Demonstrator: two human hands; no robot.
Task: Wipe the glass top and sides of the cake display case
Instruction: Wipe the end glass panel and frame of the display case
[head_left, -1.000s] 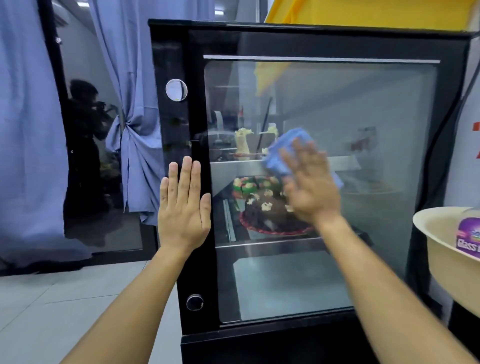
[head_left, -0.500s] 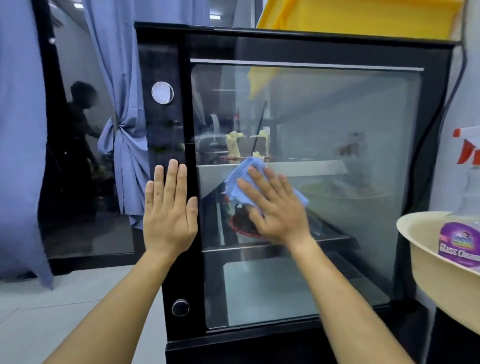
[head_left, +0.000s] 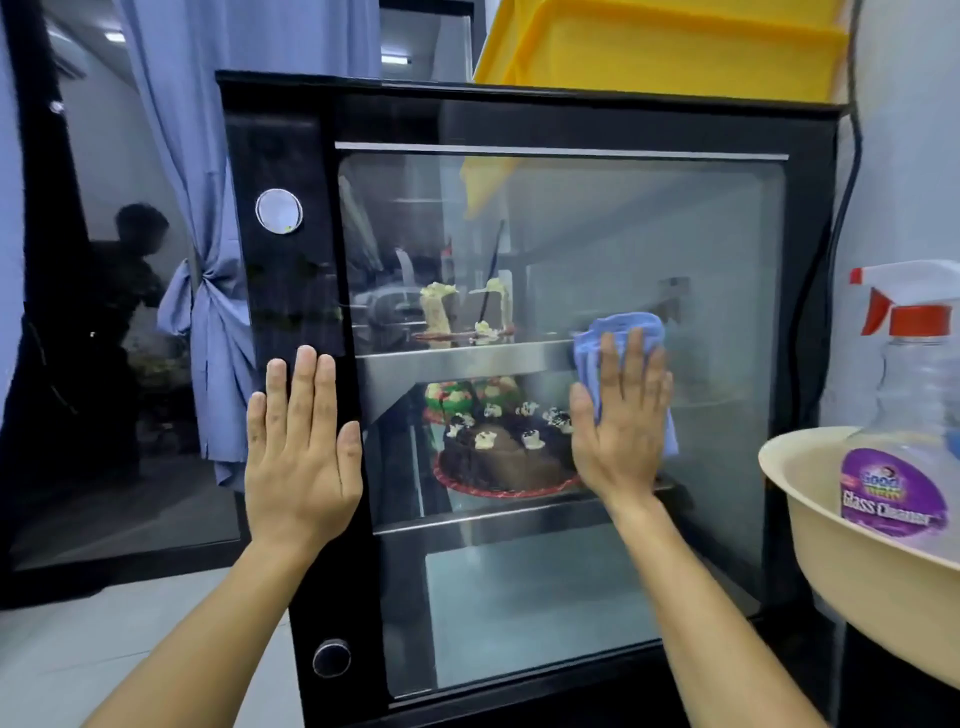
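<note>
left hand (head_left: 301, 457): bare, no glove, ring or watch | right hand (head_left: 621, 431): bare, same | forearms: bare up to the frame edge, no sleeve visible

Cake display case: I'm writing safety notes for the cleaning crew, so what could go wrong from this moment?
1. The right hand presses the blue cloth flat on the glass side panel while the left hand braces on the black frame; leaning hard could strain the glass.
2. The glass cleaner bottle stands in a cream basin close to the right elbow; a wide stroke might knock it.
3. Yellow bins on top may block wiping the top.
</note>
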